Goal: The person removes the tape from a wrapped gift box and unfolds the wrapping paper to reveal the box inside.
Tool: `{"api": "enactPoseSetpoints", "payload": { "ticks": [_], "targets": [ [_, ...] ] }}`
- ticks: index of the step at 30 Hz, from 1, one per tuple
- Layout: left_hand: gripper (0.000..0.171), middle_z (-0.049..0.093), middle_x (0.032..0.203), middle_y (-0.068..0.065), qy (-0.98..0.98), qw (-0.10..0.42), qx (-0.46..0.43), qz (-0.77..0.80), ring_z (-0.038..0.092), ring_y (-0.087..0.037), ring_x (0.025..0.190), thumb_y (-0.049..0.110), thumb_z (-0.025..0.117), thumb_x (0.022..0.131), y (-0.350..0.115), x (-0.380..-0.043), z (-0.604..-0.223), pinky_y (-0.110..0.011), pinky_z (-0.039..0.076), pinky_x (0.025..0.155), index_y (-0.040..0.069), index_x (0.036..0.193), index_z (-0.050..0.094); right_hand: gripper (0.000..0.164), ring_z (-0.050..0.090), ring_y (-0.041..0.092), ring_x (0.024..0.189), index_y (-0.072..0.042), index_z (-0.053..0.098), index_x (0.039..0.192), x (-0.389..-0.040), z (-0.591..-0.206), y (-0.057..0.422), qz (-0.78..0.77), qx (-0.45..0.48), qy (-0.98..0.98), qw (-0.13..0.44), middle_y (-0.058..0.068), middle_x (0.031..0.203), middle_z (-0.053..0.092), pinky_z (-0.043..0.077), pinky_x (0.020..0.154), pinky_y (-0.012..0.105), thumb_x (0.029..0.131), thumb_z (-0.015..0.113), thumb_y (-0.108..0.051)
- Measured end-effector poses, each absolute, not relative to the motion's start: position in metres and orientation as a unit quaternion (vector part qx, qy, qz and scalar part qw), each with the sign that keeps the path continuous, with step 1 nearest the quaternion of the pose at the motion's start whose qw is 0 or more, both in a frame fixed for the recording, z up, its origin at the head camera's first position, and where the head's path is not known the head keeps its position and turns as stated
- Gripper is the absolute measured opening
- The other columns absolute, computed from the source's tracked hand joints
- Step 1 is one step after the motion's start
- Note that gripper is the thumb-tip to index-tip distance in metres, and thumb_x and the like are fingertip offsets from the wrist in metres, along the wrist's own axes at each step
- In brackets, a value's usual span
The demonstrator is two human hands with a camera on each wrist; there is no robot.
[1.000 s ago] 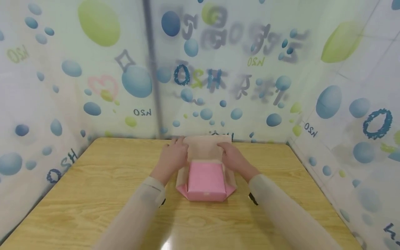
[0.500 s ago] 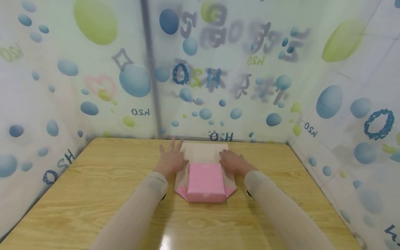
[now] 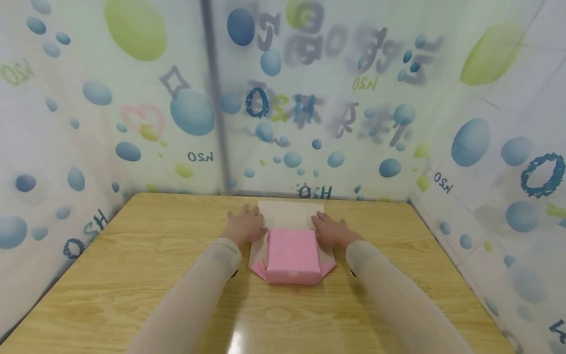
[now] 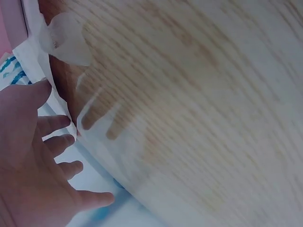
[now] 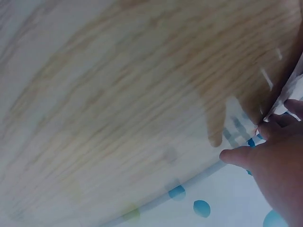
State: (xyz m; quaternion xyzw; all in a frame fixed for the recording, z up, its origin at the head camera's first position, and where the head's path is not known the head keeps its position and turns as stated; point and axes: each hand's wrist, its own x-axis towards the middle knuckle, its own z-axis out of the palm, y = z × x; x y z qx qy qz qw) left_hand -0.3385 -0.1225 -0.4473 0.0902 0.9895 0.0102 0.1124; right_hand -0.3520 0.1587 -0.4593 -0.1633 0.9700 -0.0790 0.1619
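A pink box [image 3: 293, 250] lies on the wooden table, its front and top covered in pink paper. The wrapping paper [image 3: 289, 214] spreads flat behind and beside it, pale side up, with pink folded corners at the front. My left hand [image 3: 244, 227] rests at the paper's left edge with fingers spread; in the left wrist view the same hand [image 4: 33, 156] has its thumb and fingertips along the paper edge. On the other side, my right hand [image 3: 331, 230] touches the paper's right edge with its fingers extended. The right wrist view shows this hand [image 5: 279, 151] only partly.
The wooden table [image 3: 155, 265] extends to both sides and in front of the box. Behind it hangs a pale curtain [image 3: 287, 147] printed with blue and green dots, and similar panels stand at the left and right. A small whitish piece [image 4: 68, 40] sticks out beside the paper.
The far flap of paper, raised and held at its edge one second ago, now lies flat on the table. Both hands have come down toward the box and loosened their fingers.
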Motion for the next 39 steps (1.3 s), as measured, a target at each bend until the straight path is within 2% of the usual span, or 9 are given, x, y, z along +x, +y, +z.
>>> {"api": "enactPoseSetpoints", "payload": {
  "ticks": [3, 13, 19, 22, 26, 29, 33, 36, 39],
  "targets": [
    [0.065, 0.025, 0.178, -0.013, 0.989, 0.111, 0.089, 0.027, 0.012, -0.041, 0.167, 0.048, 0.048, 0.111, -0.123, -0.338, -0.446, -0.081, 0.016, 0.124, 0.010, 0.163, 0.041, 0.062, 0.009, 0.035, 0.169, -0.012, 0.024, 0.170, -0.352, -0.457, 0.161, -0.087, -0.171, 0.968, 0.160, 0.012, 0.181, 0.012, 0.005, 0.128, 0.077, 0.115, 0.033, -0.037],
    [0.058, 0.029, 0.176, -0.014, 0.988, 0.056, 0.142, 0.038, 0.017, -0.042, 0.165, 0.044, 0.050, 0.111, -0.131, -0.323, -0.422, -0.078, 0.021, 0.126, 0.010, 0.159, 0.048, 0.057, 0.014, 0.035, 0.168, -0.011, 0.035, 0.167, -0.339, -0.435, 0.165, -0.033, -0.225, 0.967, 0.114, 0.014, 0.180, 0.016, 0.011, 0.126, 0.080, 0.115, 0.038, -0.035],
    [0.049, 0.056, 0.157, -0.024, 0.974, 0.022, 0.193, 0.118, 0.049, -0.044, 0.149, 0.030, 0.053, 0.111, -0.134, -0.300, -0.410, -0.060, 0.040, 0.124, -0.002, 0.149, 0.056, 0.051, 0.033, 0.036, 0.162, -0.006, 0.044, 0.161, -0.315, -0.422, 0.158, -0.060, -0.255, 0.962, 0.078, 0.016, 0.173, 0.037, 0.017, 0.130, 0.071, 0.115, 0.039, -0.027],
    [0.049, 0.062, 0.150, -0.023, 0.963, 0.039, 0.185, 0.193, 0.058, -0.041, 0.142, 0.029, 0.053, 0.111, -0.130, -0.284, -0.407, -0.057, 0.045, 0.120, -0.002, 0.148, 0.057, 0.051, 0.045, 0.037, 0.155, -0.003, 0.045, 0.160, -0.302, -0.417, 0.154, -0.126, -0.227, 0.962, 0.088, 0.018, 0.165, 0.048, 0.029, 0.130, 0.063, 0.115, 0.040, -0.026],
    [0.055, 0.059, 0.154, -0.022, 0.941, 0.073, 0.152, 0.294, 0.060, -0.038, 0.141, 0.032, 0.055, 0.110, -0.122, -0.266, -0.414, -0.057, 0.049, 0.117, 0.001, 0.156, 0.049, 0.052, 0.050, 0.040, 0.150, 0.002, 0.043, 0.159, -0.283, -0.413, 0.149, -0.217, -0.180, 0.953, 0.111, 0.023, 0.160, 0.053, 0.041, 0.124, 0.056, 0.114, 0.041, -0.024],
    [0.059, 0.056, 0.156, -0.023, 0.910, 0.099, 0.134, 0.381, 0.060, -0.038, 0.139, 0.029, 0.057, 0.109, -0.118, -0.255, -0.423, -0.057, 0.052, 0.113, 0.003, 0.160, 0.043, 0.055, 0.045, 0.041, 0.154, 0.005, 0.038, 0.161, -0.270, -0.412, 0.146, -0.254, -0.165, 0.944, 0.129, 0.026, 0.163, 0.047, 0.038, 0.126, 0.056, 0.114, 0.041, -0.025],
    [0.065, 0.047, 0.163, -0.024, 0.868, 0.119, 0.114, 0.469, 0.049, -0.042, 0.150, 0.027, 0.060, 0.108, -0.114, -0.244, -0.429, -0.060, 0.044, 0.121, 0.003, 0.163, 0.037, 0.059, 0.040, 0.042, 0.157, 0.006, 0.034, 0.163, -0.258, -0.411, 0.145, -0.286, -0.153, 0.936, 0.139, 0.028, 0.166, 0.041, 0.034, 0.129, 0.056, 0.114, 0.044, -0.025],
    [0.068, 0.041, 0.168, -0.024, 0.859, 0.120, 0.098, 0.487, 0.037, -0.044, 0.158, 0.029, 0.060, 0.108, -0.113, -0.238, -0.427, -0.064, 0.034, 0.126, 0.003, 0.165, 0.034, 0.059, 0.042, 0.042, 0.155, 0.006, 0.032, 0.163, -0.251, -0.408, 0.144, -0.298, -0.150, 0.932, 0.139, 0.028, 0.165, 0.042, 0.037, 0.127, 0.056, 0.113, 0.046, -0.023],
    [0.067, 0.043, 0.167, -0.022, 0.864, 0.118, 0.088, 0.481, 0.042, -0.045, 0.155, 0.030, 0.061, 0.108, -0.112, -0.231, -0.421, -0.064, 0.038, 0.124, 0.010, 0.166, 0.034, 0.059, 0.048, 0.041, 0.152, 0.005, 0.033, 0.163, -0.245, -0.403, 0.145, -0.300, -0.153, 0.932, 0.136, 0.028, 0.164, 0.045, 0.041, 0.124, 0.056, 0.112, 0.048, -0.022]
  ]
}}
